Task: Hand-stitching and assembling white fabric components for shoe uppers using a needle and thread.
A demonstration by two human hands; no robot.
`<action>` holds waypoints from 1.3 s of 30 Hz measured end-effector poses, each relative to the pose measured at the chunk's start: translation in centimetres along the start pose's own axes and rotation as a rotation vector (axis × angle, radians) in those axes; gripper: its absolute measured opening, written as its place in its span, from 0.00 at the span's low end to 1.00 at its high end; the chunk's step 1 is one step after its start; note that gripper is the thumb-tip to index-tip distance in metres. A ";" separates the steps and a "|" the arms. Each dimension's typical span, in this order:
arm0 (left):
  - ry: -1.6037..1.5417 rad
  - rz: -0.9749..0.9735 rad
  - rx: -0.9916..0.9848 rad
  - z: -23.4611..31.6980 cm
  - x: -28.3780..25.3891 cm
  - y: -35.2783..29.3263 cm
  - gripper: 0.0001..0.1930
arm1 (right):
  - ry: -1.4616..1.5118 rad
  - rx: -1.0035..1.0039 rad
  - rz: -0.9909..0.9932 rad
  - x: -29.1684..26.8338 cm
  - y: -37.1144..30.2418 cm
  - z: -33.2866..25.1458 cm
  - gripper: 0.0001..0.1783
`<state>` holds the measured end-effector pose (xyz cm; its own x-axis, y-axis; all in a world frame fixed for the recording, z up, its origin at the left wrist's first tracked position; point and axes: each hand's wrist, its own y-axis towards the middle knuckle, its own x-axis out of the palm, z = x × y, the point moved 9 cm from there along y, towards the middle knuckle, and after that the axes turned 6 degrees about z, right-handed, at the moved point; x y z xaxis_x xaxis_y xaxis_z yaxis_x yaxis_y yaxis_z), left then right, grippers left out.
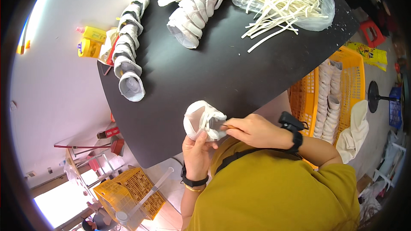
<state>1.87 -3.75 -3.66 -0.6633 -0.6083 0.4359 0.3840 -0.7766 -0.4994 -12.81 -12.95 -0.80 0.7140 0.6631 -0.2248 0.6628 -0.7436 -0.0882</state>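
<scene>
My left hand (198, 156) grips a white shoe upper (195, 117) near the table's front edge, thumb on its side and its opening facing right. White lace-like strips cross the upper's front. My right hand (259, 130) is closed beside that opening, pinching a slim orange-brown tool (231, 126); its far end is blurred at the shoe, so its kind cannot be made out. Ahead on the table, a row of nested white shoe uppers (127, 42) lies at the left. Another nested stack (197, 10) lies at the back middle.
The dark table (180, 77) carries a plastic bag (323, 15) of cream flat laces (282, 0) at the back right. Yellow bottles (90, 42) stand past its left edge. A yellow crate (357, 79) holding stacked uppers stands to my right; another yellow crate (143, 190) is at lower left.
</scene>
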 end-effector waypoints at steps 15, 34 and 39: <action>1.540 -0.057 1.125 6.5 7.5 -4.1 0.21 | -0.425 -0.514 -0.177 -1.2 3.0 -7.5 0.14; 0.211 0.108 0.131 1.2 1.1 0.0 0.17 | -0.231 -0.401 0.026 -0.2 3.3 -3.0 0.05; 0.329 0.118 0.177 1.0 1.4 -0.3 0.17 | -0.472 -0.462 0.068 1.0 2.5 -3.6 0.06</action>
<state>1.45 -4.57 -2.19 -0.7672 -0.6326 0.1058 0.5560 -0.7382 -0.3820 -9.65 -13.83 2.24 0.6518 0.4288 -0.6255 0.7234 -0.5991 0.3432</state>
